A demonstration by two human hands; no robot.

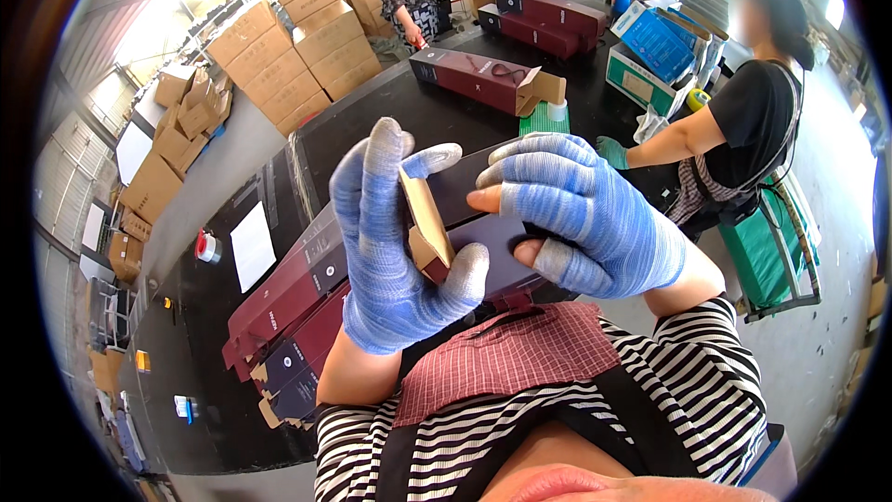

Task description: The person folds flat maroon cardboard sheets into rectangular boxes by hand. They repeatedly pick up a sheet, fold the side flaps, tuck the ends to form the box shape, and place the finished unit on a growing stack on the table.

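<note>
A long dark carton (488,240) lies in front of my chest, its brown-lined end flap (426,214) standing up. My left hand (386,242), in a blue and grey knit glove, is open against this end. Its fingers are stretched up behind the flap and its thumb lies apart on the near side. My right hand (595,218) wears a matching glove with bare fingertips showing. Its fingers and thumb are curled onto the carton's dark body, closing on it from the right. Part of the carton is hidden behind my hands.
Flat maroon cartons (288,297) lie on the black table (195,335) at left, near a tape roll (208,246) and white paper (252,246). A maroon box (478,77) stands ahead. A co-worker (757,112) is at right, beside blue and green boxes (655,46).
</note>
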